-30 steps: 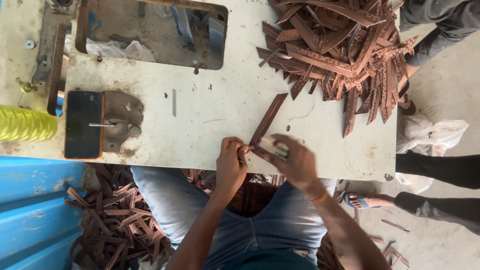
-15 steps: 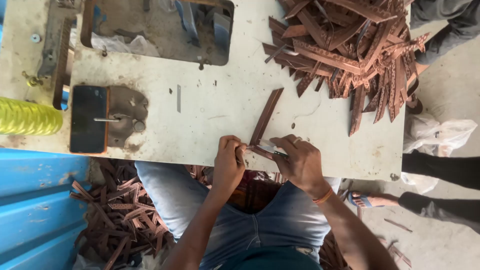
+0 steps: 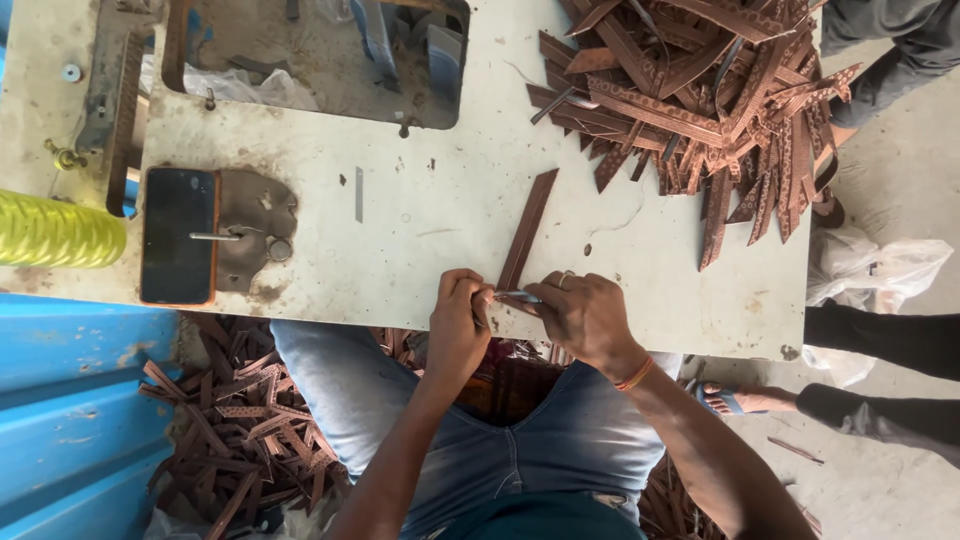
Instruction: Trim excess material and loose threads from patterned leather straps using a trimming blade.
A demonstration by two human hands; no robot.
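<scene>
Since a second ago, little changed on the desk: both hands kept at its near edge, drawn slightly closer together over the lower end of one brown strip. Reaching up and away from the hands, that single strip, with one big pile of like strips well beyond the right hand and one dark phone far off beside the left. Left hand curled shut on the strip's end, right hand closed around one small metal tool, its tip touching the strip between the two hands.
</scene>
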